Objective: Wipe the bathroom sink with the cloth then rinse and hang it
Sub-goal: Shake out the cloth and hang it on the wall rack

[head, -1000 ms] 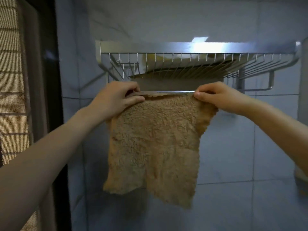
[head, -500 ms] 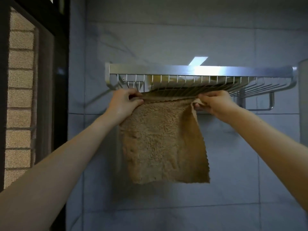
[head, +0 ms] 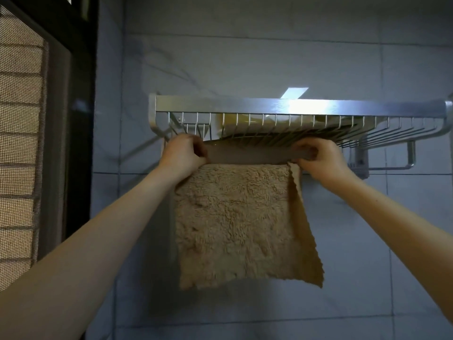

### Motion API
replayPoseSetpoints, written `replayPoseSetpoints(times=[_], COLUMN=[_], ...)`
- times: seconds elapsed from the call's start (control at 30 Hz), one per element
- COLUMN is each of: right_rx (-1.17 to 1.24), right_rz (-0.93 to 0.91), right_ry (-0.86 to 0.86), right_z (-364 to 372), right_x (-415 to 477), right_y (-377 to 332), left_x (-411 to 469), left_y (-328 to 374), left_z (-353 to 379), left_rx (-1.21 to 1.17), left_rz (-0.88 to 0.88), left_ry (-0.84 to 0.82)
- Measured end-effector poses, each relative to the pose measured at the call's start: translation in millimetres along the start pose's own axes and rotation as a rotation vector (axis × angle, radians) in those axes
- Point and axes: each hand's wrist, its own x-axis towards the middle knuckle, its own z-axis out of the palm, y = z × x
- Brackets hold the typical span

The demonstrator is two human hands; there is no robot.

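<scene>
Cloth (head: pixel 235 224) lower than before, over rail (head: pixel 247 156) under rack (head: pixel 245 106), L hand (head: pixel 182 155) + R hand (head: pixel 318 159) tight on top edge.

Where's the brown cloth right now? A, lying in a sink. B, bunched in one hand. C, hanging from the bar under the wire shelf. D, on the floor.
C: the cloth hangs flat from the bar below the wire shelf, left hand and right hand gripping its top corners.
</scene>
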Motion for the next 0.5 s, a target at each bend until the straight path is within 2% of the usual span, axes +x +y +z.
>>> replayPoseSetpoints(times=[0.17,0.23,0.3,0.33,0.5], right_rx=[0.007,-0.097,-0.231,-0.225,0.046], right_rz=[-0.038,-0.102,-0.172,-0.17,-0.025], right_ry=[-0.246,-0.295,-0.274,-0.239,-0.069], right_z=[-10.2,-9.1,-3.6,-1.0,6.5], right_x=[-12.7,-18.6,-21.7,-21.4,-16.2], right_y=[-12.2,-16.8,-19.4,-18.8,-11.1], left_x=[-20.8,-31.7,-35.4,-35.0,-26.7], left_y=[0.3,-0.8,-2.2,-2.1,3.3], left_z=[-9.2,-16.0,-17.7,-16.7,-4.8], left_rx=[-0.046,-0.049,-0.039,-0.038,-0.044], left_rz=[0.16,0.212,0.234,0.219,0.121], left_ry=[-0.117,-0.175,-0.148,-0.115,0.079])
